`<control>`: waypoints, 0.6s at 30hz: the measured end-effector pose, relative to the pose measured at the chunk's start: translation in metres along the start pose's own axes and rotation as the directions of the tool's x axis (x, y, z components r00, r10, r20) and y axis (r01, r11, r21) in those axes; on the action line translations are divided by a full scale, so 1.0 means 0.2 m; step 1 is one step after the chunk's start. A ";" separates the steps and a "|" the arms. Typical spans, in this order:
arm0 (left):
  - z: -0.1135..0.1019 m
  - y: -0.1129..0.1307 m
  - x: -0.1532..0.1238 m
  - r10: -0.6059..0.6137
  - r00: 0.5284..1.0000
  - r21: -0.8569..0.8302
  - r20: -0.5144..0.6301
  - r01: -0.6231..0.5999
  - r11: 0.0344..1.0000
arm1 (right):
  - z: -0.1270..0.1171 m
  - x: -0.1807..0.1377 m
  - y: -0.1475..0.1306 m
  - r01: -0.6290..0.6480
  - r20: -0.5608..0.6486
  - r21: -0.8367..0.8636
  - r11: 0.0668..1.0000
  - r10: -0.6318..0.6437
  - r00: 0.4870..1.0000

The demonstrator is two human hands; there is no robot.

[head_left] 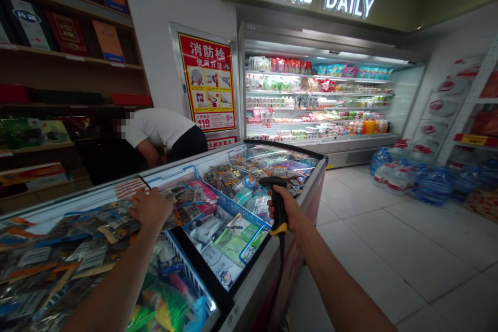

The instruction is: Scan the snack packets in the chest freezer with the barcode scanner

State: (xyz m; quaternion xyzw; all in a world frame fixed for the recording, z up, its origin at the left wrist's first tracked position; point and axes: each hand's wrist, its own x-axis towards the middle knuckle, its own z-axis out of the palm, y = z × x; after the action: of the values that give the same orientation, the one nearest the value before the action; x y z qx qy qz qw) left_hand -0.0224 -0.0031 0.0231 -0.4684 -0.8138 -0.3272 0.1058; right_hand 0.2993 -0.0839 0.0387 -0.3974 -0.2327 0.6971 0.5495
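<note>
My right hand [288,206] is wrapped around the grip of a black and yellow handheld barcode scanner [278,210]. Its cable runs down past the front of a chest freezer [317,181]. Over the freezer's left half reaches my left hand [152,207], fingers apart, at the far edge of many flat clear packets [78,257] with orange, blue and white labels. Whether its fingertips touch a packet I cannot make out. Frozen food bags [233,241] lie in a blue basket [229,203] between the two hands. More packets [223,179] are spread toward the far end.
A person in a white top [163,127] bends down behind the freezer, beside shelves of boxes [64,33]. A lit open fridge [319,140] stands at the back. Water bottle packs [433,185] sit on the tiled floor [373,249] at right.
</note>
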 end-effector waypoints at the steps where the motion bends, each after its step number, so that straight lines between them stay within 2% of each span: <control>1: 0.01 0.02 -0.01 0.018 0.999 -0.006 -0.035 -0.018 1.000 | -0.01 0.01 0.00 0.001 0.001 0.004 1.000 -0.001 1.000; 4: 0.06 0.14 -0.04 0.114 0.992 -0.032 -0.051 -0.115 0.993 | -0.03 0.03 0.00 0.010 0.003 0.012 1.000 -0.010 1.000; 9: 0.21 0.43 -0.13 0.265 0.958 -0.113 0.114 -0.252 0.961 | -0.03 0.08 -0.02 0.015 -0.020 0.000 1.000 -0.015 1.000; 13: 0.40 0.60 -0.18 0.373 0.878 -0.131 0.299 -0.350 0.928 | -0.01 0.13 -0.05 0.034 -0.031 -0.044 0.998 -0.035 0.999; 18: 0.60 0.66 -0.17 0.406 0.757 -0.141 0.513 -0.392 0.909 | 0.01 0.17 -0.08 0.071 -0.037 -0.070 0.995 -0.073 0.997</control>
State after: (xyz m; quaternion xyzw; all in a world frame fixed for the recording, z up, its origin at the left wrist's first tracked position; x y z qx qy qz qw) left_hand 0.1221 0.0960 -0.0276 -0.7038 -0.6881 -0.1650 -0.0622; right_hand 0.3036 -0.0466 0.0416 -0.4213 -0.2597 0.6604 0.5648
